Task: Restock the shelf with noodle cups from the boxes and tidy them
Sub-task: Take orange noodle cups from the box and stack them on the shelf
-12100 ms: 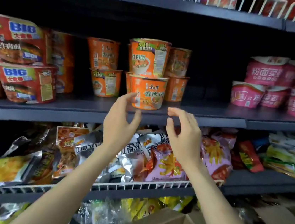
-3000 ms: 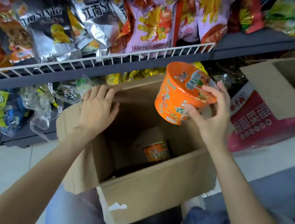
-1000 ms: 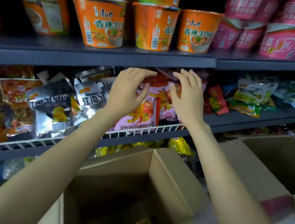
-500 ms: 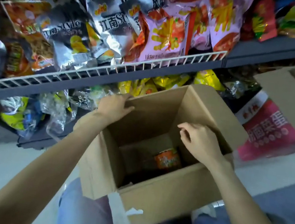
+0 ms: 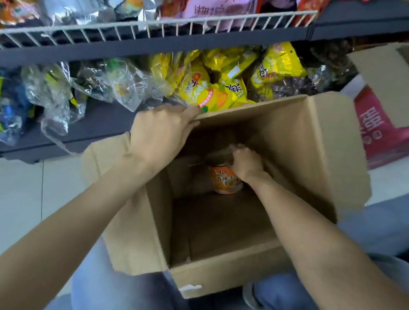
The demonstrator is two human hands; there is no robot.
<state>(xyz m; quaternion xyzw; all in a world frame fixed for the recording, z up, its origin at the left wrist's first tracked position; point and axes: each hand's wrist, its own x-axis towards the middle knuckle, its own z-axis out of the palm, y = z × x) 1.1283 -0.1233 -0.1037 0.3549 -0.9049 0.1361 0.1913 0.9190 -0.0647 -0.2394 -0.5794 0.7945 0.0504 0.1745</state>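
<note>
While the open cardboard box stands before the knees, one orange noodle cup lies at its far wall. Right hand curls onto the cup; left hand grips the far-left rim.

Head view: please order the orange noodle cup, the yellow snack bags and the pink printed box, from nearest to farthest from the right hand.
1. Orange noodle cup, inside the cardboard box, under the right hand.
2. Yellow snack bags, bottom shelf, beyond the box.
3. Pink printed box, far right.
</note>
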